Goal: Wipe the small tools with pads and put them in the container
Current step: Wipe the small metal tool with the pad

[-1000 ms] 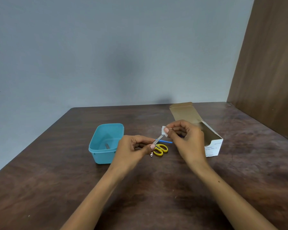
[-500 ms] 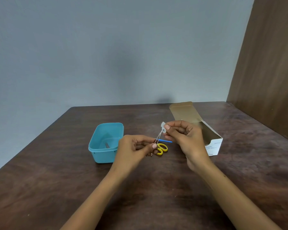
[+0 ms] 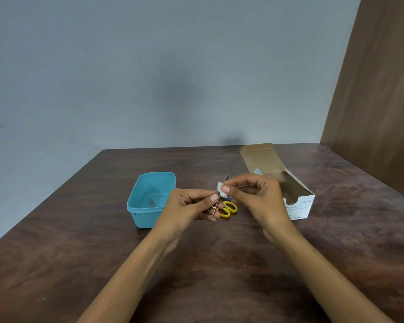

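The thin metal tool [image 3: 216, 204] could slip down onto the table [image 3: 219, 276] if the pinch loosens during wiping, because the left hand [image 3: 187, 206] holds only its lower end between curled fingers, while the right hand [image 3: 254, 194] pinches the white pad [image 3: 221, 191] around its upper part, near the blue container [image 3: 149, 199].

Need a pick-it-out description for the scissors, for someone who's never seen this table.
Start at the teal container on the dark wooden table and look right, toward the open swab box. Between them, lying flat on the table just beyond the left hand, are the scissors. Their yellow loop handles are the only yellow thing here; the blades are hidden behind the hands.
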The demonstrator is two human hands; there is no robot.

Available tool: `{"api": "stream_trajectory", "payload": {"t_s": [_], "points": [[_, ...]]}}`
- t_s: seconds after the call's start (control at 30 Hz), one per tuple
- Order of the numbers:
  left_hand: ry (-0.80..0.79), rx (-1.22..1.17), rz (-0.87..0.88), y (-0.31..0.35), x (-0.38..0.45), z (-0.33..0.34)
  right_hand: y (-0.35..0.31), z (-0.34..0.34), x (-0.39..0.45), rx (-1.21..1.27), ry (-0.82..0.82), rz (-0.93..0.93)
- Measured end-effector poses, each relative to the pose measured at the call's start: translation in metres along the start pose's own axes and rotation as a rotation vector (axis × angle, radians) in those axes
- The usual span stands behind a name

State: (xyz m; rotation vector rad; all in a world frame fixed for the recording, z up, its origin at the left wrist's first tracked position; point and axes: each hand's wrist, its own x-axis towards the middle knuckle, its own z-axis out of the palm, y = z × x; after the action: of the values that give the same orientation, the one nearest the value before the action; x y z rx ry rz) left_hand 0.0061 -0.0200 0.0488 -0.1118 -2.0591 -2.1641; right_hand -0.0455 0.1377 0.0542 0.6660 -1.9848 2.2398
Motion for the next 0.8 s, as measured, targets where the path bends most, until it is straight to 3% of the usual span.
{"api": "stream_trajectory", "payload": {"t_s": [0.2, 0.43, 0.67, 0.8], "points": [[-0.066, -0.077, -0.087, 0.0019, 0.0001, 0.0012, 0.0026, -0.0017, 0.0019, 0.091, 0.116, 0.018], [-0.048, -0.125, -0.149, 0.004, -0.0016, -0.0009, -0.0028, -0.0051, 0.0007, 0.018, -0.062, 0.091], [-0.103, -0.124, -0.198, 0.0071, -0.0044, 0.001, -0.0001, -0.0055, 0.003, 0.091, 0.107, 0.097], [-0.117, -0.143, -0.223, 0.0093, -0.0041, 0.0018, -0.0022, -0.0054, 0.0024, 0.139, 0.12, 0.126]]}}
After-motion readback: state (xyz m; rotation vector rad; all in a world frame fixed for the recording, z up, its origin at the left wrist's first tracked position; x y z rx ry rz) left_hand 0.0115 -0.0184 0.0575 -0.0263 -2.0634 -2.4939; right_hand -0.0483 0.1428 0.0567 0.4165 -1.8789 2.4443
